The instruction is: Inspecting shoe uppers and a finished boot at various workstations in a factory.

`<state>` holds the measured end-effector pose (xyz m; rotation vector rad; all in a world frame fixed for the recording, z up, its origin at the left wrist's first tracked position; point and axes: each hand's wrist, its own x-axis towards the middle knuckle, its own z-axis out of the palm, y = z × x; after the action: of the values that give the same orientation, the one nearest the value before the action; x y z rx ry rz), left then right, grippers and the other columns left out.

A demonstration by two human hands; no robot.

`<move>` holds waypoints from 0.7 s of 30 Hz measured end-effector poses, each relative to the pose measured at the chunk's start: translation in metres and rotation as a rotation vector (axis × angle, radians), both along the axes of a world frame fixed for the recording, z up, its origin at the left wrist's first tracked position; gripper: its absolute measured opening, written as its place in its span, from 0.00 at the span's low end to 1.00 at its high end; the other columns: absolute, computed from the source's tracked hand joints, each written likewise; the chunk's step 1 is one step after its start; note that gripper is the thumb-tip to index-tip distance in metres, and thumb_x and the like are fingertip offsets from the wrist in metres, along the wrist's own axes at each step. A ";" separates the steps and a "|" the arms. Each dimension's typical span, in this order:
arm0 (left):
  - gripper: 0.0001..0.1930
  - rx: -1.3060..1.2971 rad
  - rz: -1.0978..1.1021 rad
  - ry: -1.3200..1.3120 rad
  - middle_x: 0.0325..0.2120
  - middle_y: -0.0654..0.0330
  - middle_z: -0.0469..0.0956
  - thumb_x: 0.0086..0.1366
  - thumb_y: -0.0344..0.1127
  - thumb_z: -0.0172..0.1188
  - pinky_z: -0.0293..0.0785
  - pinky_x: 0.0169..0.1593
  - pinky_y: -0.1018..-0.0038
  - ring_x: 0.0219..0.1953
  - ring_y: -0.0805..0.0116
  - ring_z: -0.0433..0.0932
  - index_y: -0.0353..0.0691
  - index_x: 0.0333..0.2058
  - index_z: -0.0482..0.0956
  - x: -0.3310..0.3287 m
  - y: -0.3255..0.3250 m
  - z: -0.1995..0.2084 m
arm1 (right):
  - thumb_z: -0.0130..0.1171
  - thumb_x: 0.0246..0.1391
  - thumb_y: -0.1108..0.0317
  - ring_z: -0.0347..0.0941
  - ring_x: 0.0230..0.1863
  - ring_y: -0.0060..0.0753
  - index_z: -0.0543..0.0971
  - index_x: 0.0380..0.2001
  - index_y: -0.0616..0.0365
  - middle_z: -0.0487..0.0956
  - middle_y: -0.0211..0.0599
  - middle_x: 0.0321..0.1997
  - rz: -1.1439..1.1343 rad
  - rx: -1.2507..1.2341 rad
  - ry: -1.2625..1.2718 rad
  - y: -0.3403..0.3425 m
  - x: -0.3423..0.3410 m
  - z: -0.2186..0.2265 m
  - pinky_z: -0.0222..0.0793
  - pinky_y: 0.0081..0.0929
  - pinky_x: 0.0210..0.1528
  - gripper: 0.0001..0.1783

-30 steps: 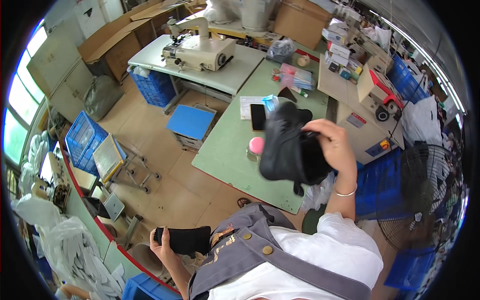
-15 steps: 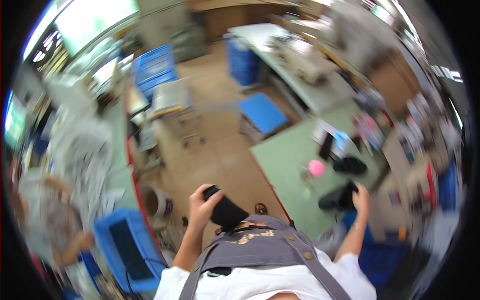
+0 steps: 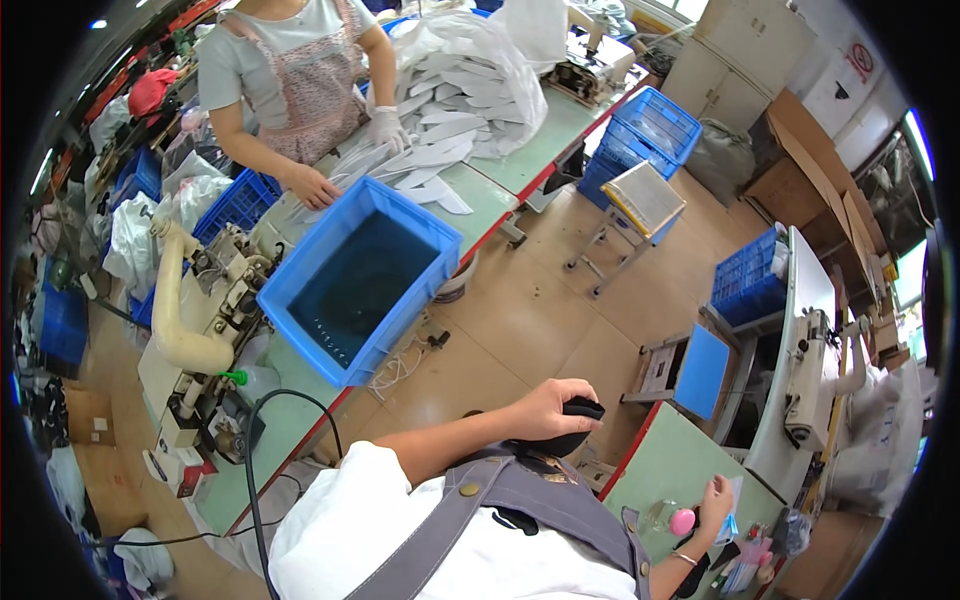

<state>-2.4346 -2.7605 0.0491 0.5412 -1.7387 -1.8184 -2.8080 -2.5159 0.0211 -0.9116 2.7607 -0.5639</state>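
Now the left hand grips a folded black piece in front of the grey apron, left of the red-trimmed edge of the green tabletop. The right hand, its fingers bent, is over that tabletop toward its far edge, near a pink-lidded jar and a blue mask; whether it grips anything, I cannot tell. Gold-toned print crosses the apron's bib, too foreshortened to read. On the far wall, a sign bears a red prohibition ring.
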 end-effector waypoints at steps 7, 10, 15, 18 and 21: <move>0.15 0.109 0.032 -0.016 0.29 0.59 0.74 0.53 0.40 0.64 0.69 0.38 0.76 0.33 0.70 0.73 0.34 0.33 0.74 0.013 -0.017 -0.015 | 0.53 0.49 0.66 0.74 0.40 0.50 0.75 0.38 0.68 0.77 0.53 0.38 -0.206 0.234 0.303 0.104 -0.143 -0.085 0.68 0.39 0.45 0.16; 0.15 0.081 0.027 -0.054 0.29 0.60 0.74 0.53 0.39 0.64 0.69 0.38 0.76 0.33 0.71 0.73 0.34 0.33 0.74 0.001 -0.029 -0.009 | 0.54 0.49 0.65 0.74 0.40 0.51 0.75 0.38 0.68 0.77 0.53 0.38 -0.123 0.196 0.371 0.118 -0.162 -0.100 0.68 0.39 0.45 0.17; 0.12 0.100 0.019 -0.046 0.28 0.61 0.73 0.54 0.35 0.64 0.68 0.38 0.78 0.32 0.74 0.72 0.35 0.33 0.74 -0.039 -0.048 -0.018 | 0.55 0.48 0.63 0.74 0.40 0.51 0.75 0.39 0.68 0.77 0.53 0.39 0.038 0.089 0.466 0.107 -0.198 -0.137 0.68 0.40 0.45 0.18; 0.10 -0.035 0.042 -0.045 0.27 0.62 0.72 0.55 0.33 0.63 0.67 0.38 0.79 0.32 0.77 0.71 0.35 0.32 0.74 -0.076 -0.057 -0.013 | 0.55 0.48 0.62 0.73 0.40 0.52 0.75 0.39 0.67 0.77 0.54 0.39 0.126 -0.014 0.512 0.075 -0.221 -0.171 0.67 0.40 0.45 0.19; 0.11 -0.027 0.012 -0.122 0.27 0.63 0.73 0.55 0.35 0.63 0.67 0.37 0.79 0.32 0.77 0.71 0.35 0.32 0.73 -0.109 -0.065 -0.007 | 0.55 0.48 0.61 0.73 0.40 0.52 0.75 0.39 0.67 0.77 0.54 0.39 0.195 -0.117 0.566 0.049 -0.248 -0.200 0.67 0.40 0.45 0.20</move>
<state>-2.5436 -2.8251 0.0418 0.6623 -1.8332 -1.7836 -3.0558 -2.4673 -0.1791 -1.5572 3.0816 -0.4971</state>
